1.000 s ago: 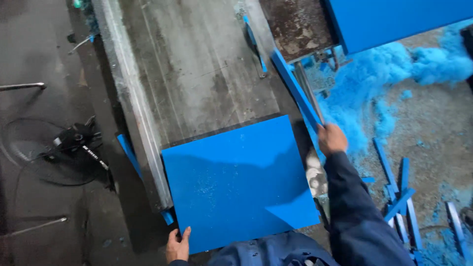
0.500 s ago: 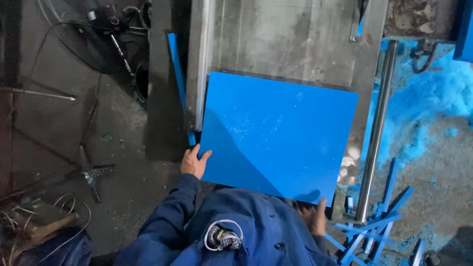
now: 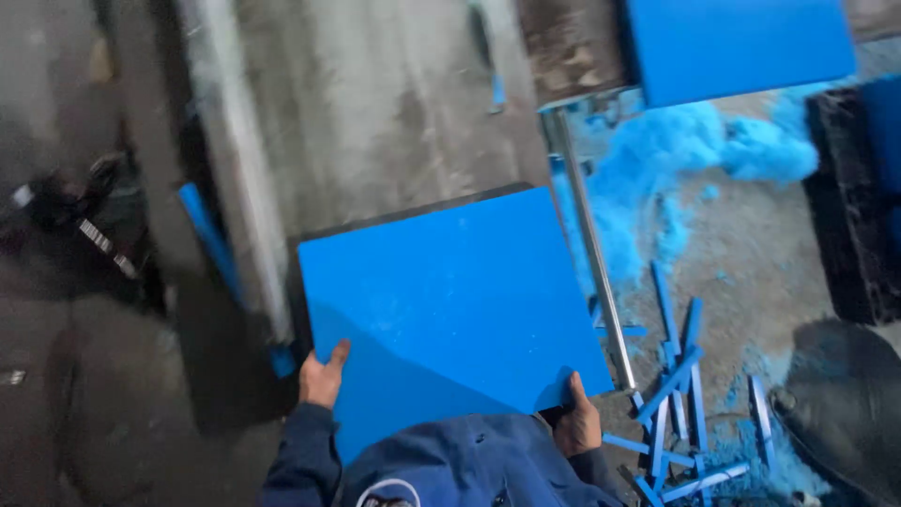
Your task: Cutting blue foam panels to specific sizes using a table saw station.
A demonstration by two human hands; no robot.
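A square blue board (image 3: pixel 450 310) lies flat on the near end of a grey metal saw table (image 3: pixel 366 122). My left hand (image 3: pixel 321 376) grips its near left edge, thumb on top. My right hand (image 3: pixel 576 421) holds the near right corner. Both arms wear dark blue sleeves. A steel rail (image 3: pixel 589 253) runs along the table's right side, close to the board's right edge.
Another blue board (image 3: pixel 732 42) sits at the top right. Blue sawdust (image 3: pixel 676 160) is piled on the floor to the right, with several cut blue strips (image 3: pixel 680 376) below it. A blue strip (image 3: pixel 211 239) leans by the table's left side. Dark machinery (image 3: pixel 84 225) stands left.
The view has swung and blurred. My right hand came off the far right strip to the board's near right corner, and my left hand stays on its near left edge.
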